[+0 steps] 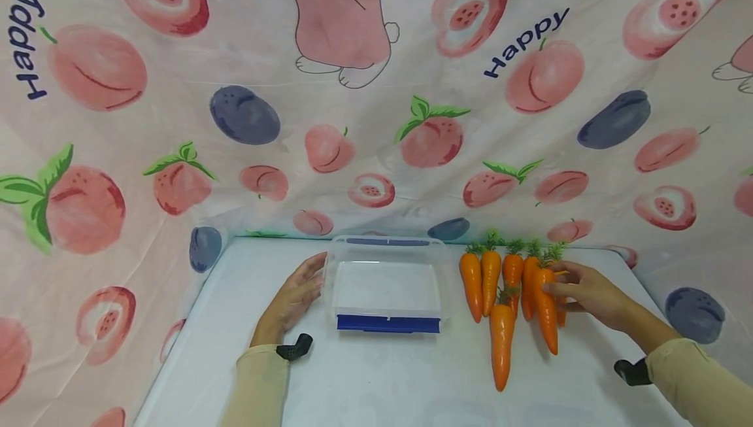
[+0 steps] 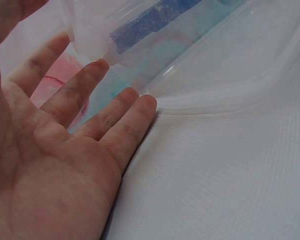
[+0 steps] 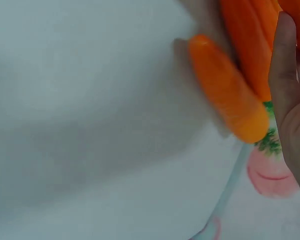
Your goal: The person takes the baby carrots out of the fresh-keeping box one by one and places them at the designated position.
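A clear plastic container (image 1: 385, 286) with blue clips sits on the white table, no lid over it. My left hand (image 1: 297, 293) rests its fingertips against the container's left side; in the left wrist view its fingers (image 2: 75, 97) are spread and nearly straight. At the right, my right hand (image 1: 591, 293) pinches an orange carrot (image 1: 545, 316) near its leafy top. Beside it lie several more carrots (image 1: 472, 286) with green tops. One carrot (image 1: 501, 348) lies nearer the front. The right wrist view has a carrot (image 3: 227, 90) on the table below the hand, whose thumb presses a carrot at the edge.
A fruit-patterned cloth (image 1: 365, 172) hangs behind the white table (image 1: 376, 381) and along its sides. Black wrist straps (image 1: 295, 347) show at both sleeves.
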{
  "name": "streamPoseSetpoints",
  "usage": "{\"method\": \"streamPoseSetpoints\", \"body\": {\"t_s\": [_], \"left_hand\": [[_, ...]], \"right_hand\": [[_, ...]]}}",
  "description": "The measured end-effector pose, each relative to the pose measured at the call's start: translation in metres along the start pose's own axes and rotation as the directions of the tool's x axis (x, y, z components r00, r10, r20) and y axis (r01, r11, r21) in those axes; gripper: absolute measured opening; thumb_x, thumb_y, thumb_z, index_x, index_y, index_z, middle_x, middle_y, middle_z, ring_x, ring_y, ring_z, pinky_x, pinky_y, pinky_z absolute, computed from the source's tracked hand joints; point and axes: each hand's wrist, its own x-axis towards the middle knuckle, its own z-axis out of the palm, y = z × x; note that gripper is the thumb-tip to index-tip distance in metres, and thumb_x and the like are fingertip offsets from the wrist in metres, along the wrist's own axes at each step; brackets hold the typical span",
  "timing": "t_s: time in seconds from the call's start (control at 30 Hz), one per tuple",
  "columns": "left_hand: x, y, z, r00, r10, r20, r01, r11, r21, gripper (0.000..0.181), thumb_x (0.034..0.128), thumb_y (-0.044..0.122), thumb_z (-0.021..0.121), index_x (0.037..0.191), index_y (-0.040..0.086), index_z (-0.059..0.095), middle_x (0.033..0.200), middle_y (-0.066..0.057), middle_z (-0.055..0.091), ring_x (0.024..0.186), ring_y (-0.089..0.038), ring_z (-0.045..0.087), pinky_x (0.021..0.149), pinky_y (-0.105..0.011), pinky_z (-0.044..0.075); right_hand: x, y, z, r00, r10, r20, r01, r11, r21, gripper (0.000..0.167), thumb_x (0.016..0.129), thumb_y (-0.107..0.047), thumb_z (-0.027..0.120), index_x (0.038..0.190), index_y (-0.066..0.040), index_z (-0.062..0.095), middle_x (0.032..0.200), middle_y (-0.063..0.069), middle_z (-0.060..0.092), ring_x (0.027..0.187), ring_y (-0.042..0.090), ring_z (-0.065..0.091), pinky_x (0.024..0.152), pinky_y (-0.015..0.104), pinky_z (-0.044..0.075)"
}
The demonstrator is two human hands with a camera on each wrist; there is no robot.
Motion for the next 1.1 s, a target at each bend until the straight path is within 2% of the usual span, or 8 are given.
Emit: {"method": "streamPoseSetpoints", "body": {"t_s": [0.43, 0.77, 0.87, 1.0, 1.1], "left_hand": [[-0.001, 0.003, 0.001, 1.000, 0.001, 0.007, 0.000, 1.000, -0.014, 0.064, 0.1034, 0.005, 0.049, 0.161, 0.005, 0.021, 0.170, -0.015, 0.020, 0.156, -0.040, 0.019, 0.114, -0.040, 0.037], [0.000, 0.001, 0.000, 1.000, -0.010, 0.003, 0.010, 1.000, -0.009, 0.064, 0.1039, 0.005, 0.049, 0.161, 0.007, 0.022, 0.170, -0.013, 0.021, 0.156, -0.038, 0.020, 0.118, -0.045, 0.032], [0.000, 0.001, 0.000, 1.000, -0.010, 0.006, 0.010, 1.000, -0.008, 0.064, 0.1039, 0.006, 0.049, 0.161, 0.006, 0.022, 0.170, -0.013, 0.021, 0.156, -0.038, 0.020, 0.120, -0.047, 0.029], [0.000, 0.000, 0.000, 1.000, -0.008, 0.005, 0.008, 1.000, -0.013, 0.064, 0.1038, 0.006, 0.049, 0.161, 0.006, 0.021, 0.170, -0.014, 0.020, 0.157, -0.039, 0.018, 0.123, -0.059, 0.019], [0.000, 0.000, 0.001, 1.000, -0.014, -0.003, 0.014, 1.000, -0.015, 0.063, 0.1040, 0.006, 0.048, 0.162, 0.007, 0.022, 0.170, -0.013, 0.020, 0.157, -0.039, 0.017, 0.123, -0.062, 0.015]], "right_hand": [[-0.006, 0.022, 0.004, 0.988, 0.135, -0.076, -0.139, 0.989, -0.045, 0.092, 0.090, -0.049, 0.075, 0.149, 0.007, 0.032, 0.135, 0.033, 0.052, 0.098, 0.020, 0.068, 0.085, 0.045, 0.062], [-0.010, 0.026, 0.014, 0.980, 0.115, -0.162, -0.133, 0.986, -0.105, 0.087, 0.085, -0.053, 0.079, 0.139, 0.005, 0.043, 0.114, 0.019, 0.065, 0.086, 0.018, 0.067, 0.078, 0.041, 0.063], [-0.010, 0.027, 0.016, 0.978, 0.104, -0.178, -0.128, 0.983, -0.130, 0.087, 0.084, -0.054, 0.079, 0.137, 0.005, 0.046, 0.112, 0.020, 0.065, 0.082, 0.019, 0.068, 0.076, 0.040, 0.063], [-0.009, 0.029, 0.018, 0.976, 0.097, -0.197, -0.129, 0.979, -0.156, 0.088, 0.082, -0.056, 0.080, 0.136, 0.006, 0.047, 0.115, 0.025, 0.063, 0.080, 0.018, 0.068, 0.074, 0.038, 0.063], [-0.008, 0.030, 0.019, 0.973, 0.095, -0.211, -0.134, 0.975, -0.175, 0.091, 0.079, -0.059, 0.080, 0.135, 0.005, 0.048, 0.116, 0.027, 0.061, 0.080, 0.018, 0.068, 0.073, 0.036, 0.063]]}}
